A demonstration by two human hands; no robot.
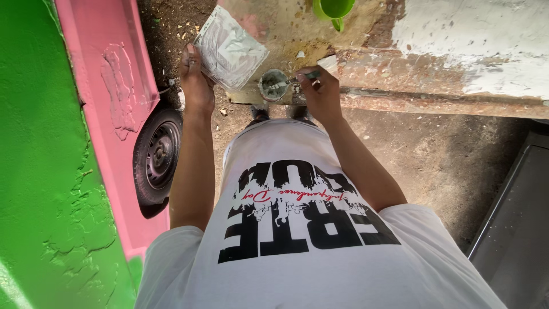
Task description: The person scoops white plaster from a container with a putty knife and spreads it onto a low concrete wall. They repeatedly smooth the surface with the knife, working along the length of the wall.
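Your right hand (321, 91) pinches a small putty knife (320, 67), fingers closed narrow round its handle, the pale blade angled up and away from you so its loaded edge stays clear of your shirt (297, 240). Your left hand (195, 80) grips a square mixing board (229, 48) by its lower corner, thumb over the edge, tilted toward you so its grey-smeared face is within reach of the blade. Between the two hands a small open tin (273, 84) of grey filler stands on the dirt, close enough for dipping. To your left, a pink body panel (108, 86) with a rough filled patch rises above a black wheel (157, 154); a green panel (40, 171) lies nearer the camera.
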